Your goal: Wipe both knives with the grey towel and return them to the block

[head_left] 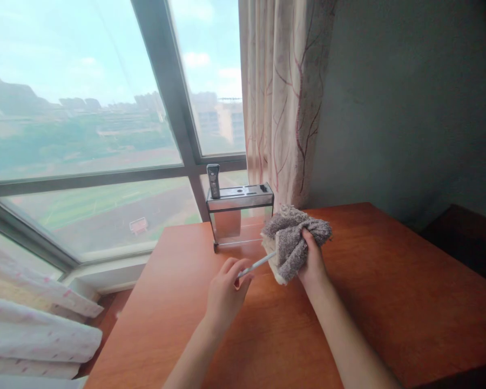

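Note:
My left hand pinches one end of a thin, pale rod between thumb and fingers, above the wooden table. The rod's other end runs into a bunched grey-and-cream towel, which hides it. My right hand is closed around the towel from the right side, its thumb on top of the folds. Whether the fingers also press on the rod through the fabric cannot be seen.
Behind the hands, a metal-framed rack stands at the table's back edge, with a dark upright device on its left end. The brown tabletop extends right. A window and patterned curtain are beyond.

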A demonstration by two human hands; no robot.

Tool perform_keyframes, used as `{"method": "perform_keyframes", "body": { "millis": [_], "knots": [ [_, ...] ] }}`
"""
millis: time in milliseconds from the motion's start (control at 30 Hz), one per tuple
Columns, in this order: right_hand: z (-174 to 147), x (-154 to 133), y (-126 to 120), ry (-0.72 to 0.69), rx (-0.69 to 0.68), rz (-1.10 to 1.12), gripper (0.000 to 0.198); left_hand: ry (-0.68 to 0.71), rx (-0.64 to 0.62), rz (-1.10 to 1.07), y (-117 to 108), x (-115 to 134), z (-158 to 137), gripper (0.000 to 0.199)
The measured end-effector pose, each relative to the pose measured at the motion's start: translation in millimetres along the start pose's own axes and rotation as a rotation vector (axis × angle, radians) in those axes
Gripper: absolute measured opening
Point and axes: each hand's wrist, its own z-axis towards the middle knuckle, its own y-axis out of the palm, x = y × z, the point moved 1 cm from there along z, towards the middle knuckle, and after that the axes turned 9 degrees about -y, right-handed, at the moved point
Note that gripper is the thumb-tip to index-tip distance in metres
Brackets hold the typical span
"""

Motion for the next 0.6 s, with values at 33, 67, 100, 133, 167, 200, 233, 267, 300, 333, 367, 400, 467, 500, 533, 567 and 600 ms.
{"method": "perform_keyframes", "body": {
  "millis": [33,67,100,133,167,200,233,267,300,333,367,400,467,500,533,567,600],
  "knots": [
    [0.2,1.2,-0.6,0.011,0.004,-0.001,0.041,0.005,0.016,0.024,-0.9,0.3,-0.5,0.021],
    [0.0,1.8,-1.0,0.02,0.001,-0.001,0.041,0.01,0.021,0.042,-1.6,0.9,-1.0,0.02],
    [-0.3,1.9,-1.3,0.023,-0.007,0.001,0.041,0.017,0.015,0.052,-2.1,1.8,-1.3,0.02],
    [-0.8,1.4,-1.4,0.017,-0.02,0.005,0.041,0.026,0.0,0.057,-2.6,3.1,-1.5,0.021],
    [-1.4,0.5,-1.5,0.006,-0.039,0.011,0.04,0.037,-0.02,0.057,-3.0,4.5,-1.6,0.023],
    [-1.8,-0.5,-1.7,-0.008,-0.058,0.016,0.039,0.047,-0.044,0.053,-3.4,6.2,-1.7,0.025],
    [-2.1,-1.5,-2.1,-0.023,-0.073,0.017,0.038,0.057,-0.068,0.044,-3.7,7.8,-1.8,0.025],
    [-2.3,-2.2,-2.7,-0.034,-0.083,0.016,0.036,0.064,-0.092,0.032,-3.9,9.4,-1.8,0.026],
    [-2.2,-2.7,-3.5,-0.041,-0.089,0.011,0.034,0.067,-0.118,0.014,-3.9,10.7,-1.9,0.027],
    [-2.1,-2.9,-4.3,-0.043,-0.092,0.006,0.031,0.063,-0.148,-0.01,-3.7,11.8,-2.0,0.028],
    [-1.8,-3.0,-5.1,-0.043,-0.092,0.001,0.029,0.048,-0.181,-0.042,-3.3,12.5,-2.1,0.031],
    [-1.6,-2.8,-5.7,-0.042,-0.092,-0.003,0.028,0.025,-0.217,-0.077,-2.6,12.9,-2.3,0.034],
    [-1.8,-2.5,-5.7,-0.04,-0.091,-0.005,0.029,-0.029,-0.288,-0.14,-0.7,12.9,-3.0,0.039],
    [-2.2,-2.4,-4.8,-0.043,-0.09,-0.007,0.031,-0.045,-0.312,-0.158,0.3,12.8,-3.5,0.04],
    [-3.1,-2.4,-3.5,-0.053,-0.088,-0.01,0.034,-0.049,-0.323,-0.162,1.4,12.6,-3.9,0.038],
    [-4.2,-2.4,-1.6,-0.072,-0.083,-0.017,0.036,-0.045,-0.319,-0.15,2.4,12.3,-4.3,0.034],
    [-5.7,-2.5,0.6,-0.099,-0.074,-0.025,0.037,-0.04,-0.293,-0.126,3.1,11.8,-4.4,0.027]
  ]
}}
